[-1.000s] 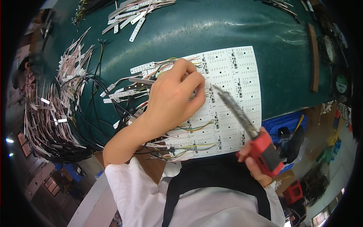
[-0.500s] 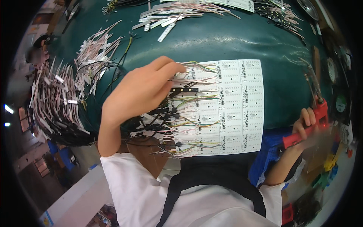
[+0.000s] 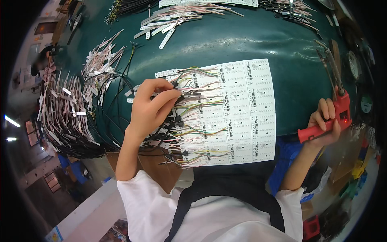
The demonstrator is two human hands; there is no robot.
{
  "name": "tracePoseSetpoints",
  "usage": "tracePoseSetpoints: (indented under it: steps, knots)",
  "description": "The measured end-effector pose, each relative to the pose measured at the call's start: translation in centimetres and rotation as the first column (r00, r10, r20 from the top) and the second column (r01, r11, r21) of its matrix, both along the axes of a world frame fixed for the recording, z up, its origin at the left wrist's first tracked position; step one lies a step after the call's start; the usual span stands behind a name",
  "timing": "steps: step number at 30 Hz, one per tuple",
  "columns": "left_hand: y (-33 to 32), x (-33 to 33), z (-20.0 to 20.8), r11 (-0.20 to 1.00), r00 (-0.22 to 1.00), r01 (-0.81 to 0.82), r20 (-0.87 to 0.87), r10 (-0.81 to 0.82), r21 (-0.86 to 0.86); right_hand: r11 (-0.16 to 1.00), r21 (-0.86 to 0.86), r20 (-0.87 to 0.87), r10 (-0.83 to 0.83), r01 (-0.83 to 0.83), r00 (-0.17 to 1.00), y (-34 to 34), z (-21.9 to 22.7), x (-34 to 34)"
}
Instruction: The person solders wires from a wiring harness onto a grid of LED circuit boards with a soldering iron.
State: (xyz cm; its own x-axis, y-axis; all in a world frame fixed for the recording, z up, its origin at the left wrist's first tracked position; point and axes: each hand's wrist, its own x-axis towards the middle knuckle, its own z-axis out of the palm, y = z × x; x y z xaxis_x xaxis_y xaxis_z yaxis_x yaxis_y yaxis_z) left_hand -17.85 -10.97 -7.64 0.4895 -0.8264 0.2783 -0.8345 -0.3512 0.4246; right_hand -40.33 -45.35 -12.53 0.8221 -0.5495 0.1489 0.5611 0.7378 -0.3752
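Left of centre in the frame, your left hand [image 3: 149, 105] is reaching over the left part of the white board [image 3: 262, 121], which is lying flat across the middle. Its thumb and forefinger are standing nearly together among the coloured wires [image 3: 205, 104]; whether they are gripping something or only touching it cannot be told. Over at the right, your right hand [image 3: 324, 123] is wrapping round the handle of the red gun [image 3: 342, 107], whose metal tip is pointing up, well apart from the board.

While handling these crowded wires, you are probably doing best with a light fingertip hold, lifting one at a time and not tugging its neighbours. With the tip perhaps running hot, you are wise to be holding it clear of wires and fingers.

At the lower right, beside your right forearm, a blue crate [image 3: 287, 157] is standing below the edge of the green table [image 3: 298, 109]; your arm is partly covering it, so its contents are staying unclear. Near the right edge, something like a round dish [image 3: 354, 69] is sitting, too blurred to show what it is holding. Loose strips [image 3: 165, 38] are lying towards the top, and a thick bundle [image 3: 64, 111] of leads is spreading down the left.
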Motion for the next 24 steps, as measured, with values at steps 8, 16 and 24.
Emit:
tracePoseSetpoints:
  steps: [8,16,24]
  knots:
    - [0.8,-1.6,0.5,0.986,0.934,-0.132,-0.346,0.089,-0.103,1.000,0.008,0.031,-0.012,0.011,0.999,-0.2,-0.2,0.0]
    - [0.9,-2.4,0.3,0.941,0.769,-0.332,-0.596,0.229,-0.067,1.000,-0.004,0.002,-0.030,0.030,1.000,0.0,0.0,0.0]
    - [-3.4,-2.1,1.4,0.976,0.918,0.012,-0.390,0.075,0.216,0.842,-0.537,-0.348,-0.155,-0.060,0.925,5.8,4.4,-3.5]
